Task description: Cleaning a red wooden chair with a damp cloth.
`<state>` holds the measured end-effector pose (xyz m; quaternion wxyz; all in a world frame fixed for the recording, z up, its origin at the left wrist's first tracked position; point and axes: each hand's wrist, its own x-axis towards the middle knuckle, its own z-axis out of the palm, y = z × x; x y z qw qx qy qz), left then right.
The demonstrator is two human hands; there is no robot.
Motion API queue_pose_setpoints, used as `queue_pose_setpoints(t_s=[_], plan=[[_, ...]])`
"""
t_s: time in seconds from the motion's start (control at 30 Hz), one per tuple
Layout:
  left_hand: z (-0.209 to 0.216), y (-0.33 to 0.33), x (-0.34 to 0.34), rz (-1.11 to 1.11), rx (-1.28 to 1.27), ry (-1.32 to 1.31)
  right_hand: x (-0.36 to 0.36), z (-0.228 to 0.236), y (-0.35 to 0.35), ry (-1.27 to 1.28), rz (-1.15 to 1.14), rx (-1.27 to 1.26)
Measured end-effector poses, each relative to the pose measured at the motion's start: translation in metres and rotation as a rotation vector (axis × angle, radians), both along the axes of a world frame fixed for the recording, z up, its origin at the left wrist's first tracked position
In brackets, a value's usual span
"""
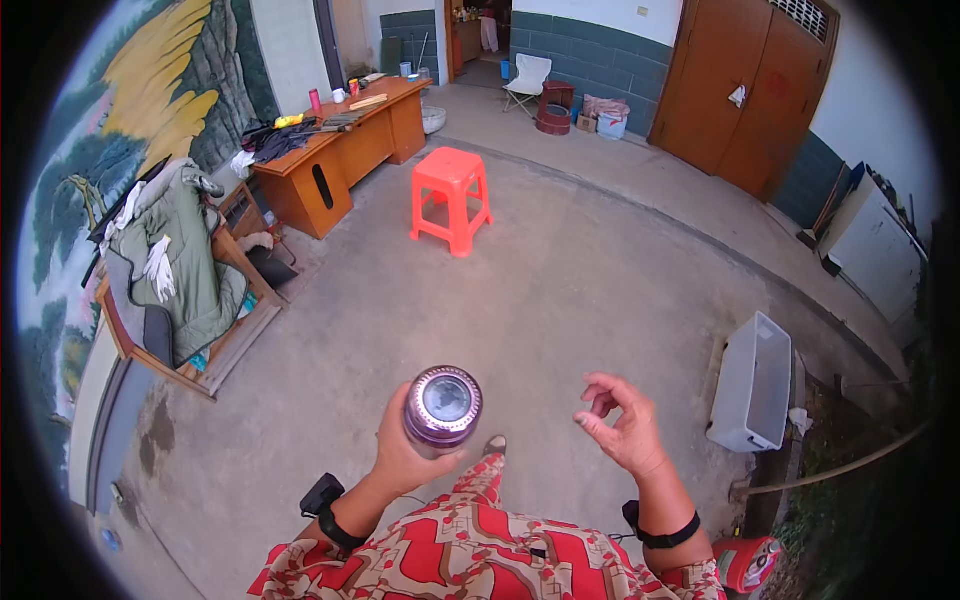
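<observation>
My left hand [398, 446] is wrapped round a purple glass jar [443, 408] in front of my body. A pale ridged ring with a greyish see-through middle faces up at me. I cannot tell whether that face is its base or its top. Off to the right, my right hand [624, 424] hangs in the air with bent fingers, thumb and forefinger apart, and nothing shows between them. It does not touch the jar. Black straps with small dark boxes circle both forearms.
Ahead on the concrete floor stands a red plastic stool [452, 198]. An orange-brown desk [345, 150] holds cloth and cups. A wooden chair with a green padded coat [185, 265] is at left. To the right are a grey plastic bin [722, 395] and a red container [745, 565].
</observation>
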<state>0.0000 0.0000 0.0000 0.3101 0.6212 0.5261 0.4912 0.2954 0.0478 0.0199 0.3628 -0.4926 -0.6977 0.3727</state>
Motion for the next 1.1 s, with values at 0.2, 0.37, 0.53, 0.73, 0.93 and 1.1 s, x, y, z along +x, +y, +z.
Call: queue_pose_setpoints(t_s=[0.2, 0.37, 0.53, 0.73, 0.93, 1.1], plan=[[0.02, 0.259, 0.062, -0.1, 0.119, 0.049, -0.026, 0.086, 0.217, -0.132, 0.138, 0.256], [0.023, 0.435, 0.127, -0.177, 0.178, 0.062, 0.007, 0.094, 0.374, -0.179, -0.005, 0.376], [0.024, 0.589, 0.179, -0.047, 0.289, 0.18, 0.043, 0.087, 0.542, -0.31, -0.079, 0.562], [0.032, 0.744, 0.194, 0.046, 0.172, 0.156, 0.05, 0.095, 0.725, -0.296, 0.035, 0.515], [0.031, 0.904, 0.187, 0.017, 0.118, 0.011, 0.047, 0.1, 0.911, -0.236, 0.232, 0.497], [0.025, 1.056, 0.183, -0.345, -0.082, -0.179, 0.072, 0.114, 1.048, -0.147, 0.462, 0.384]])
